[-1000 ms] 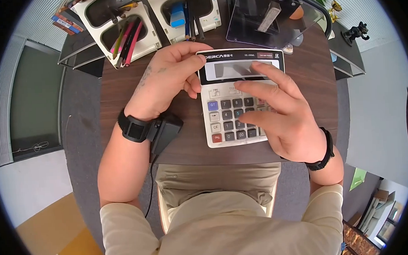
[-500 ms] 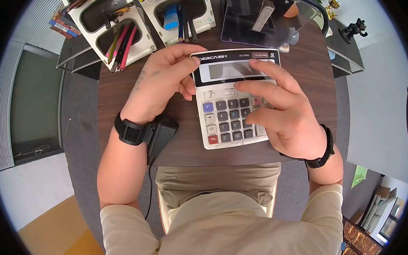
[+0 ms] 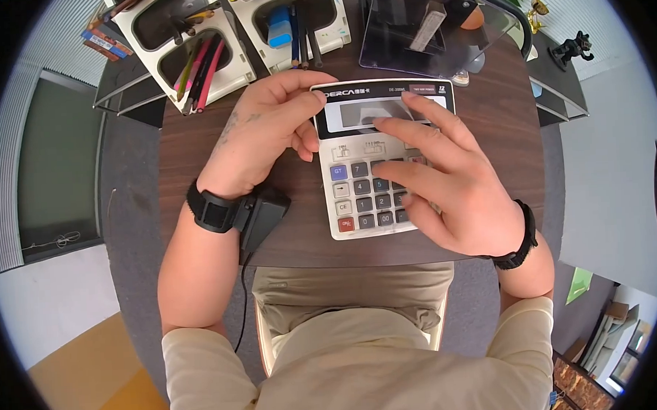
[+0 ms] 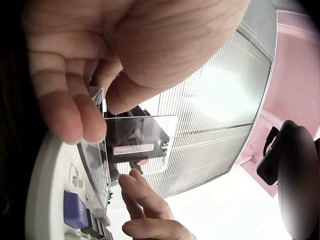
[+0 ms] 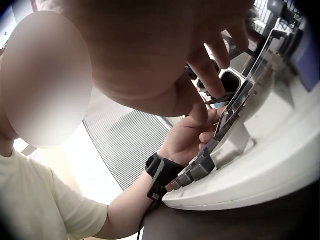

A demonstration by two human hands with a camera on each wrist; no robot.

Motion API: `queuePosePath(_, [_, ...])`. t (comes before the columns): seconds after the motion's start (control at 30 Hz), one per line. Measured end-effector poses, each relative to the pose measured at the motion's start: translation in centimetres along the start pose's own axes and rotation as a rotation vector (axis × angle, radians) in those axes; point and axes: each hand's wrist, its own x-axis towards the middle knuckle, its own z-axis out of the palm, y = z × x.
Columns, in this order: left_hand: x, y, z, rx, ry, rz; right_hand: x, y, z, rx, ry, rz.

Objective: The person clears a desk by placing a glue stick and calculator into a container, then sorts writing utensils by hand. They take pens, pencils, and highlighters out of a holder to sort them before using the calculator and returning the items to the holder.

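A white calculator point(image 3: 348, 147) with a black top band and grey display lies on the dark wood table point(image 3: 286, 240). At its upper left corner, the left hand point(image 3: 263, 127) pinches the edge, thumb on top and fingers beside it. Over the right side of the keys is the right hand point(image 3: 455, 177), fingers spread and slightly bent. One fingertip is at the key beside the 7, another at the lower edge of the display. In the right wrist view the fingers of the right hand point(image 5: 207, 70) hang just over the keys; contact is hard to tell.
Two white pen holders point(image 3: 245, 69) point(image 3: 336, 43) with pencils stand at the back left. A clear acrylic stand point(image 3: 402, 55) is behind the calculator. A black cable point(image 3: 245, 304) runs from the device on the left wrist past the table's front edge.
The right hand's fingers have shifted left over the keys and display, and its thumb has come into view at the lower keys. The left hand keeps its hold at the corner.
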Motion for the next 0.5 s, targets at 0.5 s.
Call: queuePosePath(0.5, [-0.1,0.11,0.0,0.016,-0.003,-0.004,0.15,-0.33,0.26,0.037,-0.131,0.057])
